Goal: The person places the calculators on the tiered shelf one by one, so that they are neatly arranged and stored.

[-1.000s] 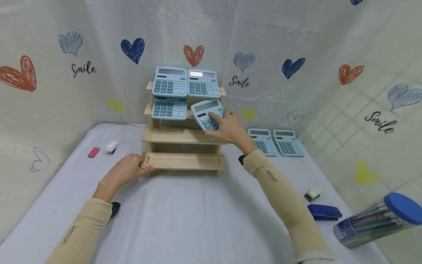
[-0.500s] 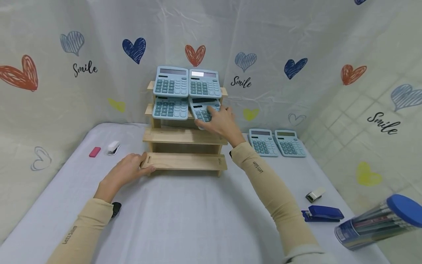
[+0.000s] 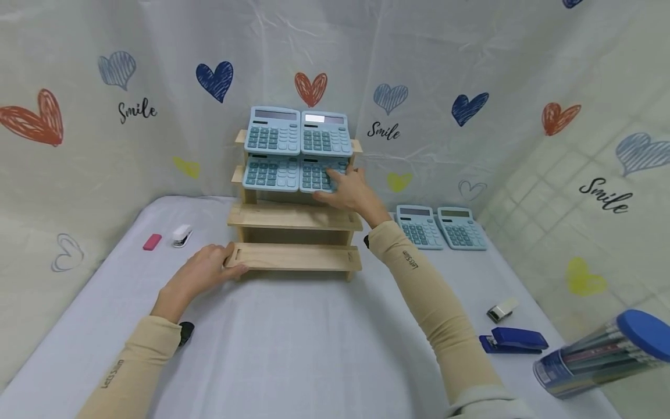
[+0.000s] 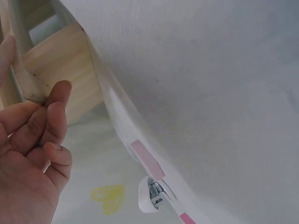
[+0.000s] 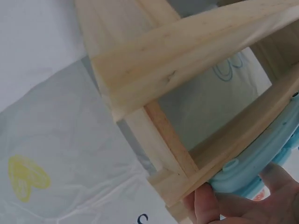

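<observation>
A four-tier wooden display stand (image 3: 293,217) stands at the back of the table. My left hand (image 3: 201,269) grips the left end of its lowest shelf, thumb in front; in the left wrist view the fingers (image 4: 56,119) curl by the side board. On the second tier from the top, my right hand (image 3: 352,191) holds the right-hand light-blue calculator (image 3: 313,174) by its right side. The right wrist view shows this calculator (image 5: 252,163) against the shelf edge, its screen hidden from the head view. Another calculator (image 3: 271,173) lies to its left, and two more calculators (image 3: 273,131) fill the top tier.
Two calculators (image 3: 420,227) lie on the table right of the stand. Farther right are a white-and-black small stapler (image 3: 501,311), a blue stapler (image 3: 515,340) and a pencil tub (image 3: 591,358). A pink eraser (image 3: 152,242) and white stapler (image 3: 181,235) lie at left.
The right hand has moved left and back with the calculator, which has gone from tilted in front of the second tier to straight beside its neighbour. The left hand stays on the stand.
</observation>
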